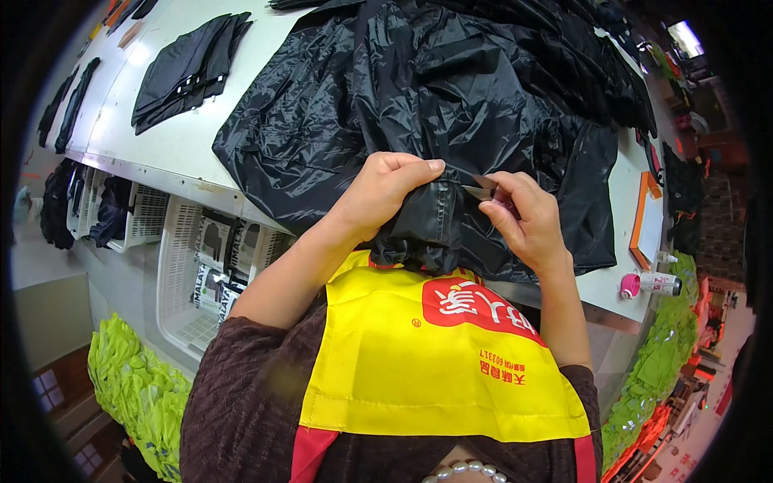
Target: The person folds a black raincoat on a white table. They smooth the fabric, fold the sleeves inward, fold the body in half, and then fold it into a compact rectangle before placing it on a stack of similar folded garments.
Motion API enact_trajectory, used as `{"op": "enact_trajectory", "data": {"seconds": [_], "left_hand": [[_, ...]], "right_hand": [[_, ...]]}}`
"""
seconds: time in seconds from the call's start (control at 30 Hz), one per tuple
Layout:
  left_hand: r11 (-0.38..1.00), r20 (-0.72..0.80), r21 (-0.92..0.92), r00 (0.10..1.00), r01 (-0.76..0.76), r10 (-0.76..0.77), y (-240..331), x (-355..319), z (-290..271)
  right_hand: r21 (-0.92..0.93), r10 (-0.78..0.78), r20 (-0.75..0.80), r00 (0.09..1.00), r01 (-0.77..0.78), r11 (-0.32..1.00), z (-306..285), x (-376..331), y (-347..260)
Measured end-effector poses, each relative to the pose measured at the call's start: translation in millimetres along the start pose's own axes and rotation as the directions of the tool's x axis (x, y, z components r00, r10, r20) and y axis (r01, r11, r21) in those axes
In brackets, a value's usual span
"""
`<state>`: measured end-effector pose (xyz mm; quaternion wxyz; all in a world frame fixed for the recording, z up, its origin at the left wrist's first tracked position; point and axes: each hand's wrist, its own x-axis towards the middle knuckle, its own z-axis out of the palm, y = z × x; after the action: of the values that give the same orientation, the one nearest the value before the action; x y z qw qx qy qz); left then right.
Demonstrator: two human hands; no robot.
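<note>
A shiny black garment, crumpled and spread wide, covers the middle of the table and hangs over its near edge towards me. My left hand is closed on a stitched seam of it, thumb on top and fingers folded under. Just to the right, my right hand is closed in a pinch round small snips. Their two thin blades point left, towards the seam by my left thumb; the handles are hidden in my fingers.
Folded black garments lie at the table's far left. Below its left edge stands a white plastic basket with printed packages. An orange-edged board and a bottle are at the right. Lime-green cloth is heaped at lower left.
</note>
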<state>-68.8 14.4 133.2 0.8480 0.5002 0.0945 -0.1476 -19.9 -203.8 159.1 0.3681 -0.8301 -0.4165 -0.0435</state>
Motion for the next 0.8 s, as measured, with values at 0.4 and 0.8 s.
{"op": "enact_trajectory", "data": {"seconds": [0.4, 0.8], "left_hand": [[0.993, 0.002, -0.099, 0.998, 0.067, -0.067, -2.2, 3.2, 1.9], [0.993, 0.021, -0.074, 0.995, 0.096, -0.095, -4.5, 3.9, 5.6]], "right_hand": [[-0.082, -0.053, 0.038, 0.998, 0.056, 0.995, 4.4, 2.8, 0.5], [-0.058, 0.001, 0.024, 1.0, 0.001, 0.998, 9.3, 1.2, -3.9]]}}
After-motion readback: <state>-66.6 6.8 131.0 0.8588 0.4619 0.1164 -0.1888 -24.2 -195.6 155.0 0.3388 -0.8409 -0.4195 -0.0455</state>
